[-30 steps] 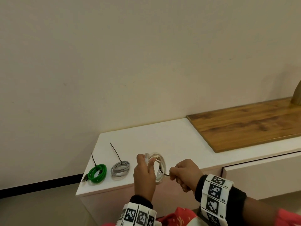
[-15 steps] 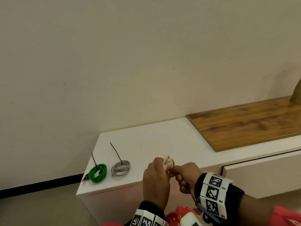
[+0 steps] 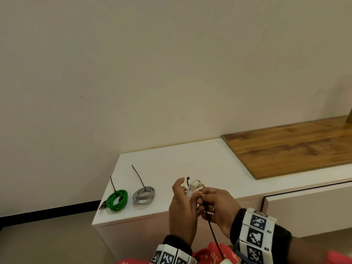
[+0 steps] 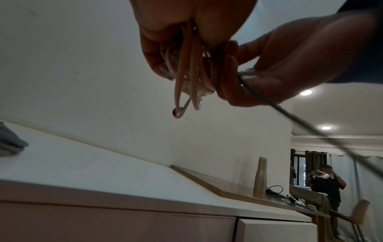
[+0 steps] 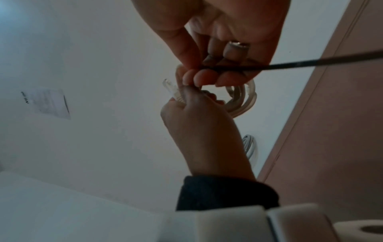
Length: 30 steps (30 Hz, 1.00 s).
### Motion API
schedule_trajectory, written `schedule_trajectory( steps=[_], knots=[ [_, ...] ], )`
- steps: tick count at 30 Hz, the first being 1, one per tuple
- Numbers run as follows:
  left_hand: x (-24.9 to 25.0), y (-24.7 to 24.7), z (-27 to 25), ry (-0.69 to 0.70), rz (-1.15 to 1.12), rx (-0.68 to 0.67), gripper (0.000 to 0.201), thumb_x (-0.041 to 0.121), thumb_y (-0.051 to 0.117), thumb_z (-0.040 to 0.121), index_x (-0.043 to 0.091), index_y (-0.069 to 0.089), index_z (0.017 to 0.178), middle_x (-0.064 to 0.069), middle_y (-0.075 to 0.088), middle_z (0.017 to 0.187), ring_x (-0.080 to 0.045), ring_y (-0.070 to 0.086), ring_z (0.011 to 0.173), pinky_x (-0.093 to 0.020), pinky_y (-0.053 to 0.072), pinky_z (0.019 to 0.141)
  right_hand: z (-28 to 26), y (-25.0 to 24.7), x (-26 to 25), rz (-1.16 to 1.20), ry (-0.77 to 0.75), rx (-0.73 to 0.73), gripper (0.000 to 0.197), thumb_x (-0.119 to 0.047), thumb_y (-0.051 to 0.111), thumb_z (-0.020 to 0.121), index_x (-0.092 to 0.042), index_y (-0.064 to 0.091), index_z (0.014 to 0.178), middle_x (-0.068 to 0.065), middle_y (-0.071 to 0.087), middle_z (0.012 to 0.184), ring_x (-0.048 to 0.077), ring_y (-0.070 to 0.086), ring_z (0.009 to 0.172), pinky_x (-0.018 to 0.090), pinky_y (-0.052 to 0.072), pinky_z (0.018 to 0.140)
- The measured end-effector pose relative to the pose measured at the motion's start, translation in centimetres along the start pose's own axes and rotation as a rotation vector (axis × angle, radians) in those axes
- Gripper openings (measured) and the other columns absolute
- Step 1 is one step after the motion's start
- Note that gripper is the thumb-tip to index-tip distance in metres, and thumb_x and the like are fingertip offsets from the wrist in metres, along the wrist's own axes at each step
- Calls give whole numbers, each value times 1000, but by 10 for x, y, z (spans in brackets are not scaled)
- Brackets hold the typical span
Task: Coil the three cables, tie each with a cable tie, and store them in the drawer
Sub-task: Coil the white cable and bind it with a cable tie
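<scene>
Left hand (image 3: 181,204) grips white cable coil (image 3: 196,185); right hand (image 3: 219,206) fingers pinch black tie (image 3: 213,233) tail. Green cable (image 3: 116,200), grey cable (image 3: 143,195) tied, far left on desk (image 3: 190,161).

white cable (image 3: 194,186) mostly hidden inside both hands, black cable tie (image 3: 213,231) tail cut off at lower frame edge, blurred in wrist views

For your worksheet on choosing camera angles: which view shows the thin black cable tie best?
The right wrist view: the thin black cable tie crosses sharply, pinched by the right hand. The head view shows only a fine dark line; the left wrist view shows it blurred.
</scene>
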State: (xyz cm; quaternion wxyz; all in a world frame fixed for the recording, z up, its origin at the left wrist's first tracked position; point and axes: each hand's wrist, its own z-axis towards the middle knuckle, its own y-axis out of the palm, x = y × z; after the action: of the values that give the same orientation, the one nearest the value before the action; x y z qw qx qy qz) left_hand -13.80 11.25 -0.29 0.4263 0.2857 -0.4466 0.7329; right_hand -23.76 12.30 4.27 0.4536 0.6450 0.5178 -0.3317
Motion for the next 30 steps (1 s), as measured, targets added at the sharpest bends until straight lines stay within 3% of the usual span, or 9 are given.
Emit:
schedule_trajectory(
  steps=[3,7,10,15,18,23,26,28,30],
  knots=[
    [-2,-1,0,-7,-4,-25,27,40,43,89,26,40,112,6,61,91,-11,61,83,-30,55,72,0,0,4,-4,-20,-1,26,5,44,87,-7,63,75,2,53,54,11,46,48,21,38,50],
    [1,-4,2,-30,-78,-26,19,21,46,93,30,37,107,15,58,87,-11,64,79,-32,57,69,-1,1,6,-32,-91,-7,29,5,45,88,-8,67,77,1,54,55,11,46,50,21,38,51],
    [4,-6,3,-62,-163,-34,17,18,47,93,33,39,98,9,62,83,-14,66,71,-37,60,63,-1,1,5,-46,-136,-16,29,4,45,89,-10,69,78,0,57,53,11,47,51,19,39,49],
    [10,-9,3,-57,-245,-6,18,11,46,93,26,38,87,6,57,70,3,60,57,-11,46,44,-2,0,4,-108,-214,-63,31,5,46,90,-11,70,78,4,58,58,10,49,49,17,42,47],
    [7,-9,4,-45,-243,24,10,10,46,93,17,40,90,5,57,69,5,59,60,-8,42,47,-4,-2,2,-179,-271,-103,28,7,47,89,-8,68,81,4,61,57,7,55,44,16,47,46],
    [-2,-13,8,-22,-303,34,19,29,48,88,10,44,87,6,56,70,-1,54,64,-13,41,59,-9,-12,-5,-330,-364,-221,29,12,41,89,-4,64,85,6,66,64,8,62,51,18,51,50],
    [-6,-13,8,-31,-370,25,41,48,48,75,9,47,88,13,60,69,-2,54,65,-15,43,61,-15,-19,-8,-474,-467,-290,45,18,43,84,-18,70,79,-1,70,69,7,66,64,18,51,57],
    [-7,-12,7,-37,-394,20,43,51,49,73,11,50,89,15,62,69,-1,55,64,-15,44,61,-15,-23,-10,-532,-598,-277,38,8,58,81,-27,73,77,-8,71,68,5,66,67,16,49,59],
    [-6,-11,6,-52,-437,22,30,42,53,77,14,53,88,9,61,68,-2,54,62,-17,45,60,-19,-24,-15,-529,-758,-242,5,-26,71,75,-28,75,74,-18,67,75,1,63,72,13,47,61]
  ],
)
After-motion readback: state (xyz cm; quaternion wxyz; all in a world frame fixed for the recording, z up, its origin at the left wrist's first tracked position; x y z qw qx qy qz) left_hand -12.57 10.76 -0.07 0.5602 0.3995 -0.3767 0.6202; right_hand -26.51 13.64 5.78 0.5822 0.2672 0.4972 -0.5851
